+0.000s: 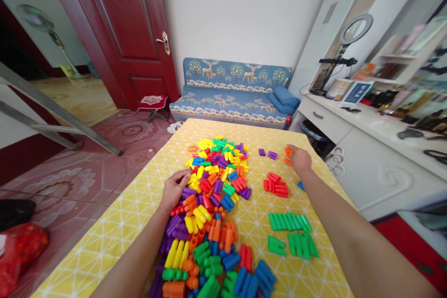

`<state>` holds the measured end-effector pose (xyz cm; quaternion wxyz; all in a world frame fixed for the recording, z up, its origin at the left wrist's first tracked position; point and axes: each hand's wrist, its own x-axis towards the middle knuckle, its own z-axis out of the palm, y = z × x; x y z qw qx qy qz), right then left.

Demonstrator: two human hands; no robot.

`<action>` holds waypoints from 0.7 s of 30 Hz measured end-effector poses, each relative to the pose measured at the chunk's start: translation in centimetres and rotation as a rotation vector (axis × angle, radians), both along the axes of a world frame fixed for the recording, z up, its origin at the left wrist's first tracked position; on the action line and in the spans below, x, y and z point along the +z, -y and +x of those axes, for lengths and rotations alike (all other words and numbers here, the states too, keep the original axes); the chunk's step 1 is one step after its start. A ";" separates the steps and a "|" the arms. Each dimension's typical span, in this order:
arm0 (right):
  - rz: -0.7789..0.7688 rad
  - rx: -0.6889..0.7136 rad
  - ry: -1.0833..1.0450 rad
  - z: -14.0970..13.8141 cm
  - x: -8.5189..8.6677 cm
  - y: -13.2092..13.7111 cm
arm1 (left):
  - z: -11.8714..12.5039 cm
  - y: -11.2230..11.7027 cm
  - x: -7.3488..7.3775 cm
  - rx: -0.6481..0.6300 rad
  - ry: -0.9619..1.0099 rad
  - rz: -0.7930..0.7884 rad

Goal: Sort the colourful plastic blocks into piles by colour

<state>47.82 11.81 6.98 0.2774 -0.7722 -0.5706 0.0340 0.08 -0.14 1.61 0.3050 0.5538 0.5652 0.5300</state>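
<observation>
A long heap of multicoloured plastic building blocks point(218, 186) lies on a yellow patterned tablecloth point(118, 228). At the heap's left edge rests my left hand point(173, 189), its thumb and forefinger apart and fingertips beside yellow pieces; no held piece shows. My right hand point(300, 160) reaches to the far right of the table, with its fingers on orange blocks point(288, 154). Sorted by colour, red blocks point(276, 185) and green blocks point(289, 222) lie between the heap and my right arm. Two purple blocks point(267, 153) sit left of the orange ones. A blue block point(301, 186) is partly hidden by my right forearm.
Beyond the table stands a blue sofa point(230, 98) against the wall. To the right is a white dresser point(363, 149) crowded with items and a ring light point(356, 29). On the left are a metal ladder-like frame point(63, 116), a small stool point(152, 103) and a red bag point(24, 253).
</observation>
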 end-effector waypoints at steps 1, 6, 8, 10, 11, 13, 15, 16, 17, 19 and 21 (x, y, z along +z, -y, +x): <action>-0.017 0.011 0.059 -0.1 0.0 -0.4 | 0.0 0.0 0.0 -0.002 -0.001 0.000; -0.096 0.056 0.284 -0.5 -0.5 -1.7 | 0.2 0.1 0.3 -0.011 -0.003 0.010; -0.123 0.068 0.347 -0.6 -0.7 -1.9 | 0.2 0.2 0.4 -0.006 -0.003 0.009; -0.142 0.072 0.399 -0.7 -0.9 -2.0 | 0.3 0.2 0.5 -0.004 -0.001 0.007; -0.148 0.071 0.421 -0.7 -0.9 -2.1 | 0.3 0.2 0.5 -0.006 0.000 0.007; -0.159 0.065 0.459 -0.7 -1.0 -2.2 | 0.3 0.2 0.4 -0.009 0.003 0.007; -0.169 0.056 0.489 -0.7 -0.9 -2.2 | 0.3 0.3 0.4 -0.009 0.007 0.008; -0.173 0.049 0.499 -0.6 -0.9 -2.2 | 0.3 0.3 0.4 -0.008 0.008 0.008; -0.174 0.039 0.507 -0.6 -0.9 -2.1 | 0.3 0.2 0.3 -0.006 0.007 0.007; -0.169 0.013 0.509 -0.4 -0.9 -1.7 | 0.2 0.2 0.3 -0.002 0.007 0.002; -0.153 -0.002 0.497 -0.3 -0.7 -1.1 | 0.2 0.2 0.3 0.003 0.012 -0.002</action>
